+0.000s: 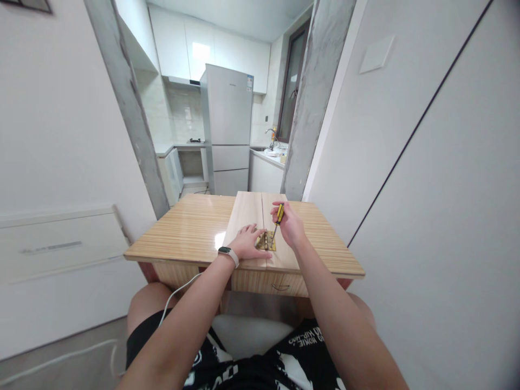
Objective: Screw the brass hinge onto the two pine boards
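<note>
Two pale wooden boards (248,208) lie side by side on the table, with a narrow seam between them. A brass-coloured hinge (271,247) spans that seam near the front. My left hand (246,242) rests on the left board, fingers spread, thumb and forefinger around the hinge and hiding part of it. In my right hand (291,223) is a screwdriver (279,213) with a yellow and black handle. It is tilted, its shaft pointing down to the hinge's right leaf. Whether a screw sits under the tip is too small to tell.
The striped wooden table (195,225) has a drawer with a metal handle (280,287) in front, above my knees. A white cable (179,290) runs past my left forearm. White walls stand close on both sides; a refrigerator (229,119) is beyond.
</note>
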Demonstrator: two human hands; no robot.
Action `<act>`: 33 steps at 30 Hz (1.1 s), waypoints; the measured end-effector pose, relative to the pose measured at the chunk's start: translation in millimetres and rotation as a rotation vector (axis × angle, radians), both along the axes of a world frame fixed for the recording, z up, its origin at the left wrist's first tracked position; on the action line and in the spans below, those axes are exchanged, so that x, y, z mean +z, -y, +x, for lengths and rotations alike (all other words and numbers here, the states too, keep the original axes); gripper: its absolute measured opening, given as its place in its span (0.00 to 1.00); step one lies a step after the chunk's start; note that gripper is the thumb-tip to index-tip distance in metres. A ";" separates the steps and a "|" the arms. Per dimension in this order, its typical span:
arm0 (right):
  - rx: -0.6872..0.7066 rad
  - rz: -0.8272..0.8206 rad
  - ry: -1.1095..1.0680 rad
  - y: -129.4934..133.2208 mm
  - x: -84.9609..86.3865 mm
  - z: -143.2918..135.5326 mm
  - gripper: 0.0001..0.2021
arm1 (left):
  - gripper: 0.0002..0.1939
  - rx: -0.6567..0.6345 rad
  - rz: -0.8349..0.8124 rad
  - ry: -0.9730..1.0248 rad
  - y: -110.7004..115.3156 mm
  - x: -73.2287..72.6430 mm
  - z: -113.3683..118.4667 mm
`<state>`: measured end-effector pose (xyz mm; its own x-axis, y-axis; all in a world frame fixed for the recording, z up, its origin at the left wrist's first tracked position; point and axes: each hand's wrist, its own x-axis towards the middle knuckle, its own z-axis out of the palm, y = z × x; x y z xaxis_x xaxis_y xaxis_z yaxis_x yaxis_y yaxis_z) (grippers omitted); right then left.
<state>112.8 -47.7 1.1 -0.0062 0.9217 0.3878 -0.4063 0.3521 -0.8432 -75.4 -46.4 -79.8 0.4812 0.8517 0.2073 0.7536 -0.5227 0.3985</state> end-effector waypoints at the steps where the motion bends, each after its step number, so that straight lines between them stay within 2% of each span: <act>1: -0.011 -0.001 0.008 -0.5 -0.3 -0.2 0.23 | 0.56 -0.002 0.006 -0.002 0.9 -1.2 0.7; 6: -0.091 0.006 0.047 0.3 -3.1 -3.1 0.21 | 0.52 -0.003 0.032 0.004 3.8 -3.6 0.8; 10: -0.073 0.026 0.042 2.8 -4.3 -5.5 0.21 | 0.50 -0.005 0.037 -0.009 4.5 -4.5 0.7; 19: -0.016 0.026 0.037 -0.8 -8.3 -6.1 0.22 | 0.51 0.009 0.090 -0.081 6.8 -3.6 1.5; 24: -0.078 0.027 0.036 -2.0 -11.2 -6.5 0.19 | 0.53 0.013 0.096 -0.085 6.5 -4.1 1.0; 29: -0.061 0.039 0.068 -1.5 -10.0 -7.1 0.19 | 0.55 0.013 0.089 -0.084 5.2 -5.7 0.9; 33: -0.026 0.035 0.101 -0.4 -9.0 -8.5 0.23 | 0.56 0.013 0.086 -0.079 4.2 -7.0 0.9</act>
<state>104.3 -47.3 -7.9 -0.0237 0.9078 0.4186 -0.3101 0.3914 -0.8664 -74.4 -50.6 -86.8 0.4884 0.8385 0.2417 0.7878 -0.5428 0.2913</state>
